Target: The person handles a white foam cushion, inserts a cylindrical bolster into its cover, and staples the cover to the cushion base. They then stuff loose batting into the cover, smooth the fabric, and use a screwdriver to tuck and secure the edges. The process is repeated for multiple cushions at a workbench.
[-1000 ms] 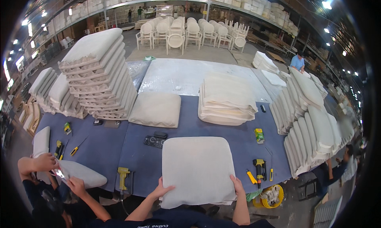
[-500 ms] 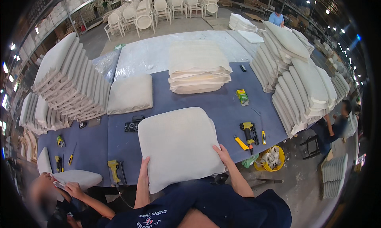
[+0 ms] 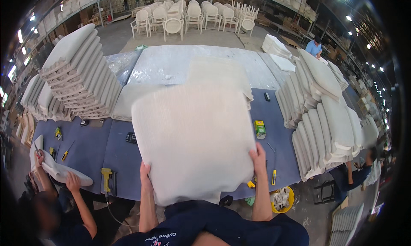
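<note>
one square off-white fabric cushion [image 3: 195,143] was in front of your navy shirt [image 3: 239,220], over the near edge of the blue-grey table [image 3: 85,151]; your left hand [image 3: 146,176] gripped its left side, your right hand [image 3: 258,159] its right. a yellow-and-black gun-shaped tool [image 3: 106,178] lay to its left.

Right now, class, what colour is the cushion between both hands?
The cushion is off-white, best seen in the head view.

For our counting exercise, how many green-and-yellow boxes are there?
2: one box right of the held cushion, another box far left; more may be hidden.
</note>
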Demonstrator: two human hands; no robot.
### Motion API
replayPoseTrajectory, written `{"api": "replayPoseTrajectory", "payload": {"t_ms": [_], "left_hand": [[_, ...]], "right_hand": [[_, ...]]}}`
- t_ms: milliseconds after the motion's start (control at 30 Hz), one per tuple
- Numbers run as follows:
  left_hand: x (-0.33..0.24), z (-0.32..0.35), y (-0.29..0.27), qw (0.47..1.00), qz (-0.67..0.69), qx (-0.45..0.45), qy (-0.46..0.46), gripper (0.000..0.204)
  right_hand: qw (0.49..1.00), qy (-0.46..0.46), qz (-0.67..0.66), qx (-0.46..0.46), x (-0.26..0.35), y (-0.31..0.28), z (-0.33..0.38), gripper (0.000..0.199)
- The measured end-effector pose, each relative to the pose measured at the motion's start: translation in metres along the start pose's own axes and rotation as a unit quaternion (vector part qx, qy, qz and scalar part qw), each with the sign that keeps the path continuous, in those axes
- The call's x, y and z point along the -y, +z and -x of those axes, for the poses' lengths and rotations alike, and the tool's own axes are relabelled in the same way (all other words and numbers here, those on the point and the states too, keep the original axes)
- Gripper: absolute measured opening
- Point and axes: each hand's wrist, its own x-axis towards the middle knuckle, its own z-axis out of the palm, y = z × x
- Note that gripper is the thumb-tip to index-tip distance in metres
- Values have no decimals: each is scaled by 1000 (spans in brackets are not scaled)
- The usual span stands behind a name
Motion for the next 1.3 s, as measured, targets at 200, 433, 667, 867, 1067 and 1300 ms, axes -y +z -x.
{"api": "replayPoseTrajectory", "payload": {"t_ms": [200, 433, 667, 867, 1067, 1300], "left_hand": [[-126, -168, 139, 996, -41, 63, 54, 72], [-127, -297, 253, 718, -505, 130, 460, 62], [158, -110, -6, 549, -825, -5, 135, 71], [162, 77, -97, 652, -751, 100, 1, 77], [138, 17, -161, 800, -592, -93, -32, 68], [134, -48, -131, 849, -384, -249, -265, 78]], "right_hand": [[990, -22, -114, -78, 143, 16, -131, 51], [936, -180, 12, -304, 85, -12, -294, 44], [911, 68, 393, 107, -150, 102, -4, 81], [923, 341, 94, 153, -251, 0, 211, 83], [912, 390, 80, 98, -232, -17, 115, 79], [873, 444, -201, 13, -256, 53, -9, 90]]}}
